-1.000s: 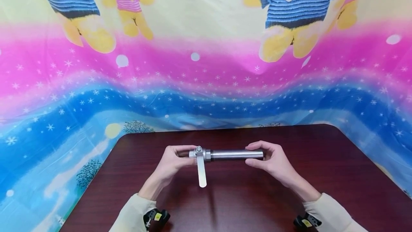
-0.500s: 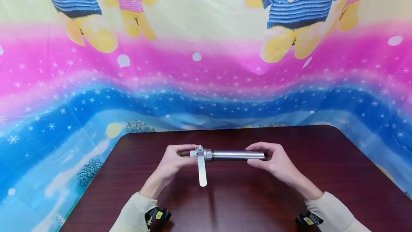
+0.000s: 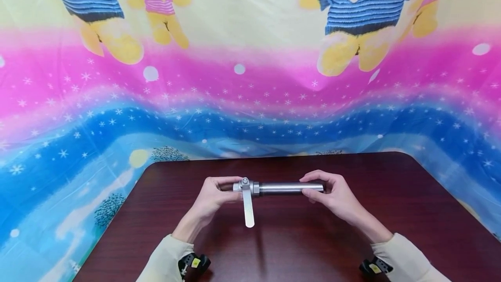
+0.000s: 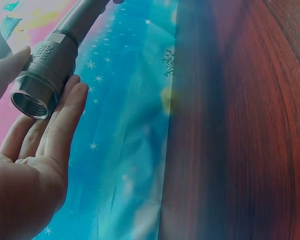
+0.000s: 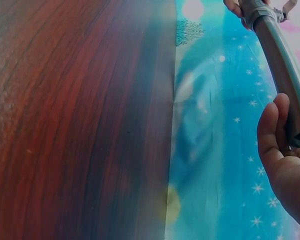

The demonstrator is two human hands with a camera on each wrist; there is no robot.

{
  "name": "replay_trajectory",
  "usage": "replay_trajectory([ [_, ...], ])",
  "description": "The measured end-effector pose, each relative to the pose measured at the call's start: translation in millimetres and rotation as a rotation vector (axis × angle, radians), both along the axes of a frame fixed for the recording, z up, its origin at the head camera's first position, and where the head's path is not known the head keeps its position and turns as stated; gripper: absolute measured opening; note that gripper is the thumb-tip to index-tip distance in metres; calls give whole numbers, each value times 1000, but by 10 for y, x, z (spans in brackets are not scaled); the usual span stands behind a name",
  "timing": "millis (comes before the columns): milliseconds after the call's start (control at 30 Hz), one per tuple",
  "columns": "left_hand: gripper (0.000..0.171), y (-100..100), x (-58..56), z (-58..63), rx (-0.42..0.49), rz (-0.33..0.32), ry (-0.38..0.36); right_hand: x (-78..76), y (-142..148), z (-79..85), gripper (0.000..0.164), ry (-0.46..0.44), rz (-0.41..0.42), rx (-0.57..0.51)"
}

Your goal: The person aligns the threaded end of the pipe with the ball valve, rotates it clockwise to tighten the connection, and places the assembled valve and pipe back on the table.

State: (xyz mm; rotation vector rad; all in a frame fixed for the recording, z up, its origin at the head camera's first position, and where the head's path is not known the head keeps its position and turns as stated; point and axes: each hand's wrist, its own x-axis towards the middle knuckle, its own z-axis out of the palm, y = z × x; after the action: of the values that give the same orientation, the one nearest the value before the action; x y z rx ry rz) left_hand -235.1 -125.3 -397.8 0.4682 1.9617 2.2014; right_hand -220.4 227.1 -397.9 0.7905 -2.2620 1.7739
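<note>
A metal ball valve (image 3: 247,188) with a flat lever handle (image 3: 248,210) is joined to a straight steel pipe (image 3: 283,188). Both are held level above the table. My left hand (image 3: 213,195) grips the valve body between thumb and fingers. In the left wrist view the valve (image 4: 50,62) shows its open threaded end and raised lettering. My right hand (image 3: 332,190) holds the pipe near its free end, thumb on the near side and fingers on the far side. The right wrist view shows the hollow end of the pipe (image 5: 285,75) beside the curled fingers (image 5: 272,125).
A dark reddish-brown wooden table (image 3: 313,238) with rounded far corners lies below. Behind and around it hangs a colourful cloth (image 3: 242,90) printed with bears and snowflakes. Black wrist cameras (image 3: 193,264) sit at both cream sleeves (image 3: 164,256).
The valve and pipe have shifted very slightly to the right in the head view, and the lever with them. The right fingers and thumb have changed position a little on the pipe.
</note>
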Motion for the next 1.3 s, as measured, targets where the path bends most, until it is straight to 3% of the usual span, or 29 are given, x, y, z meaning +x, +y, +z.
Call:
replay_trajectory([
  [467, 49, 21, 12, -5, 6, 11, -13, 7, -4, -25, 42, 20, 62, -47],
  [567, 49, 24, 12, -3, -3, 9, -8, 12, 3, -3, 40, 35, 44, -24],
  [800, 48, 36, 12, 7, -5, -2, 4, 21, 38, 39, 34, -22, -9, 47],
  [1300, 49, 38, -4, 6, 0, 27, -3, -9, -24, 45, 33, -12, -10, -63],
])
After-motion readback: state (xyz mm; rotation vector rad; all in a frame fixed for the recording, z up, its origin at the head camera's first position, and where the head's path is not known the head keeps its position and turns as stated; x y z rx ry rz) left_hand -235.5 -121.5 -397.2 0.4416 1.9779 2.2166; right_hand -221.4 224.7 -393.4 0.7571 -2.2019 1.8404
